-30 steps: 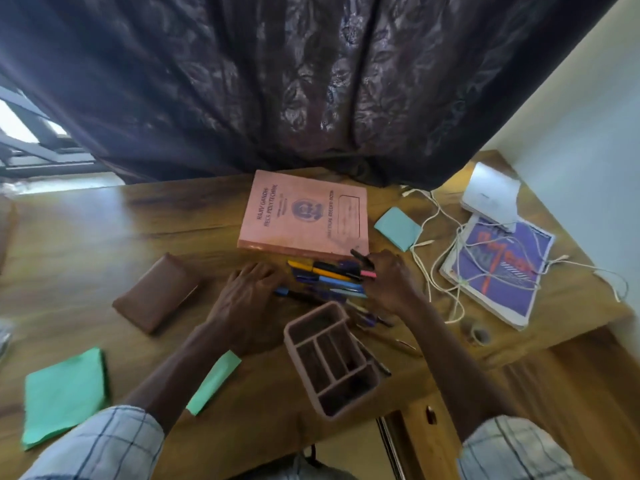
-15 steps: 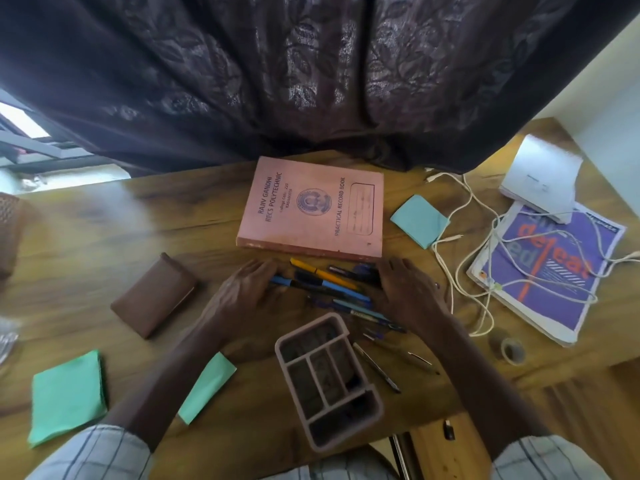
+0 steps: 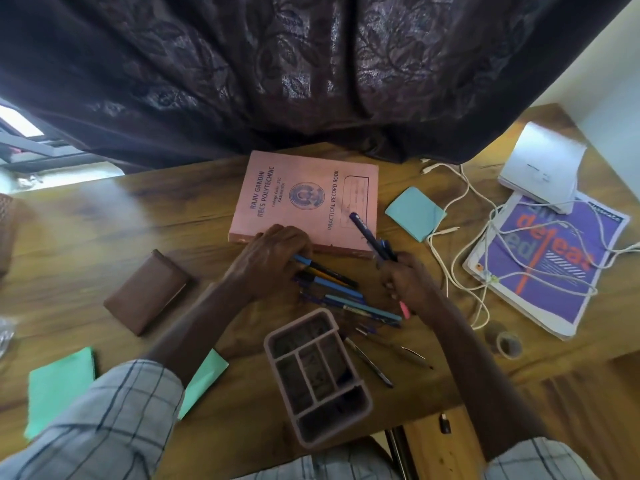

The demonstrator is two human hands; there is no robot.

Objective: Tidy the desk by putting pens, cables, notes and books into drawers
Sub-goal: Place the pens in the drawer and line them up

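Observation:
Several pens [image 3: 341,291] lie in a loose pile on the wooden desk [image 3: 104,237], just in front of a pink record book [image 3: 304,199]. My left hand [image 3: 270,261] rests on the left ends of the pile with fingers curled over them. My right hand [image 3: 407,282] grips a small bunch of dark blue pens [image 3: 367,233] that stick up over the book's corner. Two thin pens [image 3: 374,362] lie apart by an empty brown organiser tray [image 3: 318,379]. White cables [image 3: 478,237] sprawl over a purple book [image 3: 550,261]. A blue note pad [image 3: 414,213] sits right of the pink book.
A brown case [image 3: 145,292] lies left of the pens. Green note pads [image 3: 59,386] and a green slip [image 3: 204,379] sit near the front left. A white notepad [image 3: 543,171] and a tape roll [image 3: 509,344] are on the right. A dark curtain [image 3: 311,71] hangs behind.
My right hand has lifted a few dark pens out of the pile and now holds them raised over the pink book. My left hand has slid up onto the pens' left ends.

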